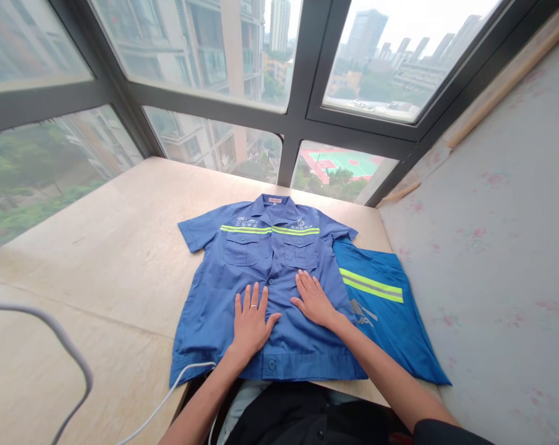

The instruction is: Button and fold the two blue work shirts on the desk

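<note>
A blue short-sleeved work shirt (228,290) lies spread face up, its collar toward the window. It has two chest pockets, white printing and a yellow-green reflective stripe across the chest. My left hand (252,321) rests flat on the shirt's lower front, fingers apart, a ring on one finger. On the other side of the button line, my right hand (313,300) also lies flat with its fingers stretched out. Under the shirt's right edge sits a brighter blue folded garment (395,334) with a yellow-green and grey stripe, partly covered.
The pale stone-like surface (98,247) reaches to the grey window frame (298,123). A flowered wall (493,278) bounds the right side. A thick grey cable (70,352) curves at the left, and a thin white cord (168,395) touches the shirt's lower left corner.
</note>
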The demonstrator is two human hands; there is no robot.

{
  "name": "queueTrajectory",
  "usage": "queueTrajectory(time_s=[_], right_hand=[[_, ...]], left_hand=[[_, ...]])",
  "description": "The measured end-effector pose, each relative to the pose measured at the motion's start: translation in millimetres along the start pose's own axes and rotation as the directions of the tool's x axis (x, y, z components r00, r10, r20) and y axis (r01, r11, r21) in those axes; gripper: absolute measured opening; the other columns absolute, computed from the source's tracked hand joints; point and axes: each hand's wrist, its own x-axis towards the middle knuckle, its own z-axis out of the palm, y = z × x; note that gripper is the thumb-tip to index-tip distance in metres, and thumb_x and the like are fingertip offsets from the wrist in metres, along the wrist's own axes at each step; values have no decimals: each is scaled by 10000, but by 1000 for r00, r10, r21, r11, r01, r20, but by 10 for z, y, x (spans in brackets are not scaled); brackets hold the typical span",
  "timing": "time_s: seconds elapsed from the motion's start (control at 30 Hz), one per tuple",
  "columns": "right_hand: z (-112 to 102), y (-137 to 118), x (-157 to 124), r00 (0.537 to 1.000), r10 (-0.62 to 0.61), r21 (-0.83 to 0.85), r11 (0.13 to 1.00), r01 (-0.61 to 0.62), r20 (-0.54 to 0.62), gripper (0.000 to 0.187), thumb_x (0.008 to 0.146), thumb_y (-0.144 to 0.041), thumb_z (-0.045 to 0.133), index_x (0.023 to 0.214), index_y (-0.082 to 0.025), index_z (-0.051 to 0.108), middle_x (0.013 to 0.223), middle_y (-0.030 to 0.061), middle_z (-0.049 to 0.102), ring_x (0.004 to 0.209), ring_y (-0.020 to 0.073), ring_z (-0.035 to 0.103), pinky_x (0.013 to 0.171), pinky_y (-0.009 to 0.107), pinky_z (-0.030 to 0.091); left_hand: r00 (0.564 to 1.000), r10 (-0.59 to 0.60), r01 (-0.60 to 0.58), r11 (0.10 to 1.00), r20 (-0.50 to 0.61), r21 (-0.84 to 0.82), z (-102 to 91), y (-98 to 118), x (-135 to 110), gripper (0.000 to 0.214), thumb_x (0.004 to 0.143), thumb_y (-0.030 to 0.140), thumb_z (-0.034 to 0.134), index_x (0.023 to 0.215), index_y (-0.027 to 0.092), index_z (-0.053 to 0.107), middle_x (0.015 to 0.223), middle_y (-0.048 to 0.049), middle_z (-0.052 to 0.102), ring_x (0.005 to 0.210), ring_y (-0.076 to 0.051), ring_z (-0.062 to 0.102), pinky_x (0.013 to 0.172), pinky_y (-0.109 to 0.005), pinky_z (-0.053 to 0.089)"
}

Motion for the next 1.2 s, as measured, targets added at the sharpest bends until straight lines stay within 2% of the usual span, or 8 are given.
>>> queueTrajectory(time_s=[0.17,0.33,0.43,0.57,0.7,0.8,1.03,1.2], right_hand=[[-287,6,197,998,0,145,989,10,-66,700,906,-409,567,1491,-92,349,1450,237,437,1352,341,409,1096,504,368],[-582,-30,671,985,23,299,954,30,-171,614,912,-176,460,1506,-148,308,1325,182,522,1148,256,570,969,421,497],[-662,-72,1002,982,-90,253,959,131,-166,625,876,-81,431,1484,-211,368,1366,131,509,1132,223,587,943,354,512],[-669,-76,1381,967,-249,111,961,253,-48,578,867,-51,450,1405,-258,488,1430,84,486,1113,208,612,903,308,520],[-660,31,1610,942,-330,35,944,328,63,345,900,-117,479,1167,-233,664,1372,79,538,979,206,653,793,302,530],[-665,130,1687,917,-398,37,917,397,29,216,888,-142,520,967,-214,709,1381,77,520,923,180,649,769,278,503],[-560,151,1733,841,-530,105,835,540,-110,242,872,-94,447,993,-207,624,1158,73,616,910,160,596,773,248,444],[-537,133,1719,854,-500,161,840,519,-143,199,880,-115,436,962,-200,596,955,64,639,859,173,579,784,266,431]], left_hand=[[997,-74,71,989,-20,-127,-91,15,177,656,959,558,387,1426,109,486,1525,-200,357,1432,-383,285,1117,-606,271],[967,-152,74,936,-204,-343,-212,-72,823,476,969,345,412,1310,49,564,1393,-226,517,1320,-305,463,1090,-447,375],[986,-130,80,923,-107,-377,-278,-164,1268,386,927,180,411,1248,103,612,1228,-167,634,1177,-250,568,1047,-379,406],[990,-56,93,952,133,-292,-291,-295,1628,362,850,186,551,1198,164,652,1106,-146,628,987,-254,626,863,-339,478],[979,39,21,956,200,-291,-262,-411,1739,195,835,217,604,1004,206,702,1015,-96,626,891,-221,629,767,-289,462],[977,63,7,947,206,-323,-266,-456,1788,96,824,230,638,901,205,692,957,-78,646,883,-222,626,752,-284,449],[986,-56,118,898,155,-424,-250,-437,1900,114,837,202,582,840,195,696,849,-75,697,836,-222,632,719,-283,429],[987,-127,161,860,101,-484,-166,-389,1833,135,838,231,591,848,207,723,862,-68,695,819,-208,623,721,-279,436]])
